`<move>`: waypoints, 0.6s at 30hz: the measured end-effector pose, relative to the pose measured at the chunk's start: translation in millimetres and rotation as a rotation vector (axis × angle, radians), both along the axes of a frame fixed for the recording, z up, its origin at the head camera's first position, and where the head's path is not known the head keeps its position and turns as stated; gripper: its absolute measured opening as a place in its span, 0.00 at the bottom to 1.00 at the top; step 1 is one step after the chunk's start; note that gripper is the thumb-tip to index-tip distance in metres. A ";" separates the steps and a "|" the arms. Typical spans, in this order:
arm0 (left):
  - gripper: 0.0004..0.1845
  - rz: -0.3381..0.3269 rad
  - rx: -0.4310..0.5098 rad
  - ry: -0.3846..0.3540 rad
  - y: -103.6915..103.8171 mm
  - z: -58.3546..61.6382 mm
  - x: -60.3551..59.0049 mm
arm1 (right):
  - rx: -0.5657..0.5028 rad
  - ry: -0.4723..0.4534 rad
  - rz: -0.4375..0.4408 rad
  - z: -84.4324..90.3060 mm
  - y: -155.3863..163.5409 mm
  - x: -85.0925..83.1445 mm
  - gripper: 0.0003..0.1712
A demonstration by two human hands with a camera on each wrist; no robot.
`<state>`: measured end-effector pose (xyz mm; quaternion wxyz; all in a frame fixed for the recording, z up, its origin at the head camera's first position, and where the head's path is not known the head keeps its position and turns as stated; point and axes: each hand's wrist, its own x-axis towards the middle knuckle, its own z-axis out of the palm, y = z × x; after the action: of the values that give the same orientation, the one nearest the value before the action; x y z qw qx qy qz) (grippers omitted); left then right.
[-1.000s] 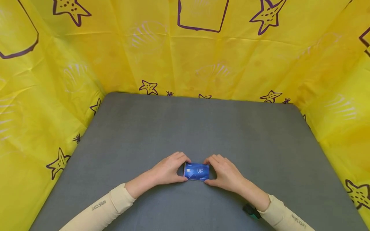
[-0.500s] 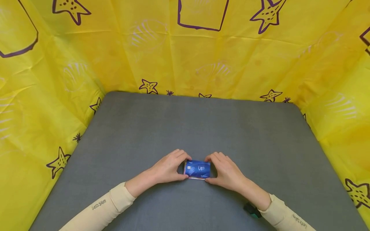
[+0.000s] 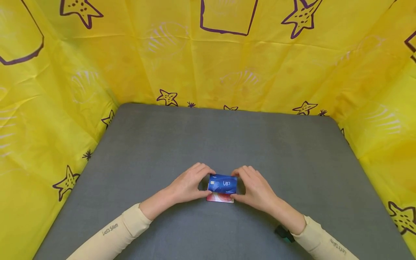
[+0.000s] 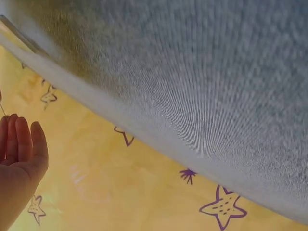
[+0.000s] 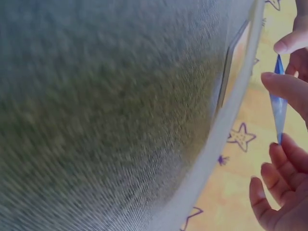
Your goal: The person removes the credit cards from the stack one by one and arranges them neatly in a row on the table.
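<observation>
Both hands hold a blue VIP card [image 3: 222,184] by its short ends. The left hand [image 3: 190,185] pinches its left end, thumb at the near corner and fingers at the far one. At the opposite end, the right hand [image 3: 255,188] pinches it likewise. A red and white card [image 3: 220,197] lies on the grey table, its far part covered by the blue card. In the right wrist view the blue card [image 5: 278,108] appears nearly edge-on between fingers, raised off the table. Only part of a hand [image 4: 21,161] shows at the left wrist view's edge.
The grey tabletop [image 3: 208,141] spreads around the hands. Yellow cloth [image 3: 208,72] with starfish drawings stands along its back and sides. A dark band [image 3: 284,233] is at the right wrist by the cream sleeve.
Both hands have carried the blue card slightly away from the body. The red and white card beneath, hidden before, now shows along the blue card's near edge.
</observation>
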<state>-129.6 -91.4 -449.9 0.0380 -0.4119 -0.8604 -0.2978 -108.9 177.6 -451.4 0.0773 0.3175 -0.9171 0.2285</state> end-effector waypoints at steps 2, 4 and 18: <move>0.29 0.003 0.018 0.015 -1.0 2.4 -2.2 | -0.018 0.006 -0.010 2.7 -0.6 -2.9 0.38; 0.30 0.009 0.033 0.033 -2.1 4.3 -4.1 | -0.036 0.010 -0.020 4.8 -1.1 -5.7 0.38; 0.31 0.054 0.117 0.081 -9.8 16.8 -19.2 | -0.153 0.044 -0.031 14.7 -4.7 -26.2 0.38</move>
<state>-148.7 -101.2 -433.1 0.1047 -0.3973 -0.8500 -0.3296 -135.0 172.9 -436.7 0.1253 0.3013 -0.8998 0.2896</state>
